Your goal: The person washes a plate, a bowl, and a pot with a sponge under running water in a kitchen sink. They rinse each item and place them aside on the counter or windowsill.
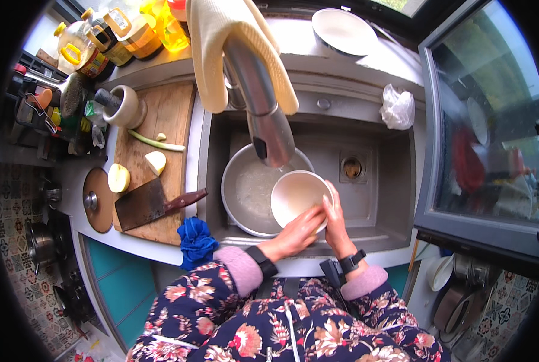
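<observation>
A white bowl (292, 194) is tilted over the right side of a large metal basin (247, 212), which holds clear water inside the sink (391, 190). My right hand (336, 219) grips the bowl's right side, thumb over the rim. At the near rim is my left hand (296, 234), its fingers reaching over the edge into the bowl; its thumb is hidden. Just beyond the bowl hangs the metal faucet head (271, 135), above the basin. No stream of water can be made out.
A cleaver (140, 203), potato-like halves (118, 178) and a scallion piece (156, 141) lie on the wooden cutting board (174, 108), with a mortar (131, 108) behind. A blue cloth (196, 242) hangs at the counter edge. An open window sash (487, 113) juts in at right.
</observation>
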Motion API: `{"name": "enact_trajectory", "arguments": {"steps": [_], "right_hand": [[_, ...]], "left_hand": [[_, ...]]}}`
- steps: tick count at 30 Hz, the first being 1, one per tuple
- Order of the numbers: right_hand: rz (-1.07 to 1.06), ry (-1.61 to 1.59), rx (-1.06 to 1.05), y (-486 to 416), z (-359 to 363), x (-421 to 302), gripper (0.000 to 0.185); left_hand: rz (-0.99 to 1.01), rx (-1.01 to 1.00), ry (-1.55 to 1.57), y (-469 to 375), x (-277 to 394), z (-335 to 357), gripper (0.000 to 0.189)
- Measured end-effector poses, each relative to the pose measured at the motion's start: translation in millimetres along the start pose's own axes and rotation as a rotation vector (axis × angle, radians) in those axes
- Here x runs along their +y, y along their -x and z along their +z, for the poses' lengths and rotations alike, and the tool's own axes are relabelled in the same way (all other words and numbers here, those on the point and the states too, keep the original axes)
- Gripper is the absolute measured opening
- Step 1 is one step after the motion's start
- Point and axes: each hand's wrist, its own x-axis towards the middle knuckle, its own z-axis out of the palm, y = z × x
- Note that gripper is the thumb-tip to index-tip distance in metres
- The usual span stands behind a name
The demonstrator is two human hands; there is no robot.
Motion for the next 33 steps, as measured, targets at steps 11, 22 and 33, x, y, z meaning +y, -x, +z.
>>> {"name": "enact_trajectory", "arguments": {"steps": [11, 22, 33], "right_hand": [[0.039, -0.068, 0.017, 3.3, 6.3, 3.5, 0.057], [0.71, 0.038, -0.306, -58.5, -22.6, 9.0, 0.066], [0.515, -0.432, -0.079, -44.0, -3.8, 19.4, 0.073]], "left_hand": [[-0.112, -0.022, 0.122, -5.2, 12.6, -2.0, 0.063], [0.052, -0.327, 0.03, 19.5, -21.3, -69.8, 0.028], [-0.769, 0.412, 0.772, 9.5, -114.4, -90.7, 0.031]]}}
